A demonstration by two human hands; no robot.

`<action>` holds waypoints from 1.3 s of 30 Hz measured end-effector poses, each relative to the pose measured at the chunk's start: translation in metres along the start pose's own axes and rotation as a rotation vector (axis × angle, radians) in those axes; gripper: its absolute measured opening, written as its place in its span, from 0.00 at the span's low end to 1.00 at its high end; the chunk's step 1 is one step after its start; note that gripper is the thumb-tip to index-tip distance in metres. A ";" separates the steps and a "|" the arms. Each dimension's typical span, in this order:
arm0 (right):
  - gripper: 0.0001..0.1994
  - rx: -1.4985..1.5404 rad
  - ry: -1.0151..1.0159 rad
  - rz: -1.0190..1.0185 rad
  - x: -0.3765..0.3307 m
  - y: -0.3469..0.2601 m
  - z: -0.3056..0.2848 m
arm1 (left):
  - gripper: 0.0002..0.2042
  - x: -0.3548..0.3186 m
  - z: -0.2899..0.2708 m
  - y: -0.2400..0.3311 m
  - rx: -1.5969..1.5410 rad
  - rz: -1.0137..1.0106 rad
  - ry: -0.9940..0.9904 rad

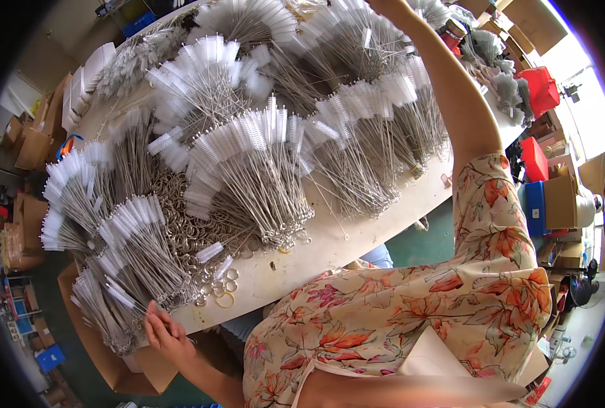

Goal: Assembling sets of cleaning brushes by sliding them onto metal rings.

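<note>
From my remote seat I see the left hand [165, 333] at the near edge of the bench [357, 224], its fingers [154, 319] half curled and touching the handle ends of the nearest bundle of white-tipped wire brushes [122, 272], which fans out just beside the heap of metal rings [190, 228]. I judge the fingers only pinch or steady the wires; a full grip I cannot confirm. The right arm reaches far over the bench, past the heap of rings to the far bundles, and the right hand [377, 4] is cut by the top edge of the picture, so I cannot tell if its fingers are open or closed. The risk, I think, is this: the nearest bundle hangs partly over the bench edge, and a pull could drag loose brushes down to the cardboard box [112, 367] below. The stretched sleeve could also sweep loose rings off.
</note>
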State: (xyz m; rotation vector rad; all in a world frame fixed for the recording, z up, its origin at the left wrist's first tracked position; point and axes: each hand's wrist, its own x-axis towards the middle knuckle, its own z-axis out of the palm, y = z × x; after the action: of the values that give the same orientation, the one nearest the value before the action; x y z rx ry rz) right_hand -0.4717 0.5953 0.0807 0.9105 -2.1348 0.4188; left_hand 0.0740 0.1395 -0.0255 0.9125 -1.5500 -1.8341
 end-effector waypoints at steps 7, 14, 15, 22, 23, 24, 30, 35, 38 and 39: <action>0.16 -0.284 -0.437 0.696 -0.021 -0.037 0.024 | 0.14 -0.013 -0.002 -0.018 -0.036 -0.104 0.023; 0.11 -0.395 -0.538 0.768 -0.012 -0.027 0.041 | 0.13 -0.021 0.003 -0.022 -0.042 -0.127 -0.064; 0.11 -0.350 -0.614 0.755 -0.010 -0.029 0.040 | 0.13 -0.023 0.003 -0.022 -0.050 -0.132 -0.075; 0.10 -0.009 0.079 0.582 0.026 -0.086 -0.041 | 0.12 -0.007 0.021 -0.021 -0.150 0.019 -0.216; 0.09 0.159 0.199 0.453 0.032 -0.109 -0.049 | 0.12 -0.007 0.033 -0.012 -0.113 0.035 -0.231; 0.08 -0.131 0.123 0.033 0.035 -0.120 -0.042 | 0.12 -0.011 0.050 0.000 -0.071 0.049 -0.233; 0.12 1.609 -0.304 0.467 -0.026 -0.316 -0.041 | 0.10 -0.013 0.147 0.044 -0.019 0.475 -0.590; 0.11 1.655 -0.444 0.616 -0.086 -0.412 -0.047 | 0.09 -0.012 0.189 0.025 0.034 0.764 -0.625; 0.14 1.624 -0.126 0.550 -0.108 -0.401 -0.044 | 0.09 -0.006 0.170 0.013 0.091 1.080 -0.454; 0.13 1.452 -0.077 0.551 -0.123 -0.391 -0.034 | 0.05 -0.015 0.169 0.011 -0.158 0.989 -0.328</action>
State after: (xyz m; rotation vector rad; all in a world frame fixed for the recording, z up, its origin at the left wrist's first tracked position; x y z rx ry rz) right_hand -0.1156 0.4019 0.0107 0.9684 -1.8939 2.3965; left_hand -0.0507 0.2506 0.0039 -0.2594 -1.5790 -1.3427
